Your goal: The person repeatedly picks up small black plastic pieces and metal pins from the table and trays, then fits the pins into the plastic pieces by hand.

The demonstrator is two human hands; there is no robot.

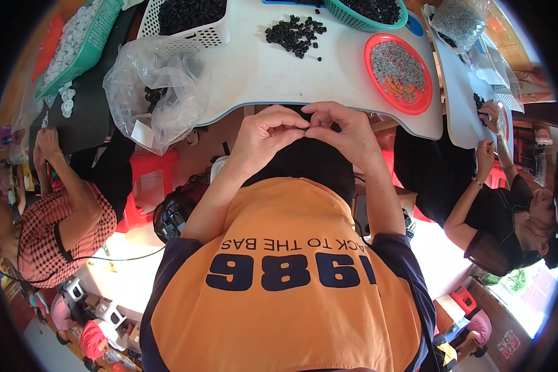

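My left hand (268, 131) and my right hand (346, 131) meet at the fingertips just off the table's near edge, above my lap. Thumb and forefinger of each are pinched together. Whatever sits between them is too small and hidden to make out. Beyond my hands, a loose pile of small black pieces (291, 36) lies on the white table (254, 77). To the right of it, a red plate (408, 109) holds many small silvery metal pieces (397, 62). A clear plastic bag (127, 77) with some black pieces inside hangs over the table edge at left.
A white basket (214, 35) and a green basket (367, 26), both full of black pieces, stand at the back. One person (74, 223) works at left near a green basket (96, 48) of white parts; another (477, 217) works at right. Red stools (146, 180) stand beside me.
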